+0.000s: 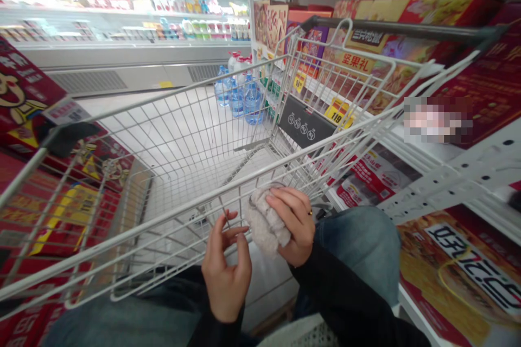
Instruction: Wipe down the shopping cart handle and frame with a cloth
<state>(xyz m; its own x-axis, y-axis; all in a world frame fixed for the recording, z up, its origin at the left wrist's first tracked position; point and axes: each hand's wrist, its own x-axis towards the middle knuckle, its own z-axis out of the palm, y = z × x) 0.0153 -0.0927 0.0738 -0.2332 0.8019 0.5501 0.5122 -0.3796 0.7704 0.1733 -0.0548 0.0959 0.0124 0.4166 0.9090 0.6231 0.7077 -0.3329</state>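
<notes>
A shopping cart [203, 195] with pale wire sides stands in front of me, its dark handle bar at the upper right. My right hand [295, 222], with a ring on one finger, is closed on a crumpled greyish cloth [266, 222]. The cloth lies against the near side wires of the cart. To its left, my left hand [228, 265] is at the same wires, fingers apart and loosely bent, holding nothing. Whether its fingertips touch a wire, I cannot tell. A dark panel [307, 119] with round white symbols sits at the cart's handle end.
Boxed goods on a shelf [468, 173] stand close on the right, with a yellow price tag [340, 113]. Red packages [24, 92] crowd the left. Large water bottles [244, 92] stand on the floor beyond the cart, before a lit refrigerated display [122, 46].
</notes>
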